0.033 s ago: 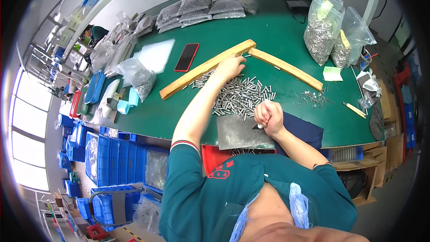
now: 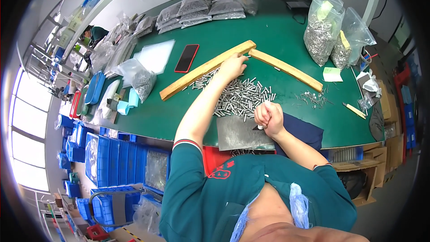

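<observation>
My left hand (image 2: 233, 66) reaches over the far side of a pile of small metal pins (image 2: 242, 96), next to the corner where two wooden bars (image 2: 208, 68) meet. Its fingers are bent and a little apart, with a loose pin close to the tips; I see nothing held. Closed in a fist, my right hand (image 2: 269, 118) rests at the pile's near right edge, over a grey metal plate (image 2: 239, 133). Something small and white shows under its fingers, beside a dark pointed shape; I cannot make out what it is.
Bags of pins (image 2: 321, 36) stand at the far right, and flat filled bags (image 2: 195, 4) lie stacked at the back. A red-edged phone (image 2: 187, 57) is left of the bars. Scattered thin pins (image 2: 316, 98) and a yellow-handled cutter (image 2: 354, 110) lie right. Dark blue cloth (image 2: 302, 130) lies under my right forearm.
My left hand and forearm have shifted slightly to the right. My right hand stays in place, still closed.
</observation>
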A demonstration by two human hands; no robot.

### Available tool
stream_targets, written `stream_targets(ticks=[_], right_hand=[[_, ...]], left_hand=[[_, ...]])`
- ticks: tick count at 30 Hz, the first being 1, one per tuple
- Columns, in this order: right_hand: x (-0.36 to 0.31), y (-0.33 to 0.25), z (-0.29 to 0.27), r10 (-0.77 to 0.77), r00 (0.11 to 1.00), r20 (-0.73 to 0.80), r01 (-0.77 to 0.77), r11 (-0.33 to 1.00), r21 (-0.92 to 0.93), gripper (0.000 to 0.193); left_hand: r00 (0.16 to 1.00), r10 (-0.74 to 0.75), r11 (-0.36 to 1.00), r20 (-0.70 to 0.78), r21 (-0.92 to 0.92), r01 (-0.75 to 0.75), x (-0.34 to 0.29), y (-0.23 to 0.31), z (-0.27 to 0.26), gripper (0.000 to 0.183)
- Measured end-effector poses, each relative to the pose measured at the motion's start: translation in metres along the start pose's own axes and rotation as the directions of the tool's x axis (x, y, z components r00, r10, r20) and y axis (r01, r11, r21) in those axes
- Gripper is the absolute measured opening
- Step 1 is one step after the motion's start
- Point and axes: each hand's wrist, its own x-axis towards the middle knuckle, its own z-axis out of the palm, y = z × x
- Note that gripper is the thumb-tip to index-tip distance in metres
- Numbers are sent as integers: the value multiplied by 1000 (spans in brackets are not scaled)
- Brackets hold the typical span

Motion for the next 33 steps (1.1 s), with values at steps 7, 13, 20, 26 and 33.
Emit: stream_targets(ticks=[7, 13, 20, 26, 33], right_hand=[[0, -2, 0, -24, 1000, -3, 24, 1000, -1, 45], [0, -4, -1, -24, 1000, -14, 24, 1000, -9, 45], [1, -1, -1, -5, 1000, -21, 5, 1000, -8, 45], [2, 0, -3, -15, 999, -29, 16, 1000, 16, 45], [4, -2, 2, -17, 997, -71, 19, 1000, 19, 46]], left_hand=[[997, 48, 997, -60, 67, -44, 14, -10, 35, 27], [996, -86, 994, -7, 64, 86, -21, -16, 14, 23], [973, -108, 991, 202, -52, 120, -74, 3, -40, 25], [991, -94, 956, 95, -269, 117, -101, 2, -63, 24], [946, -309, 945, -97, 77, 317, -90, -29, -31, 28]])
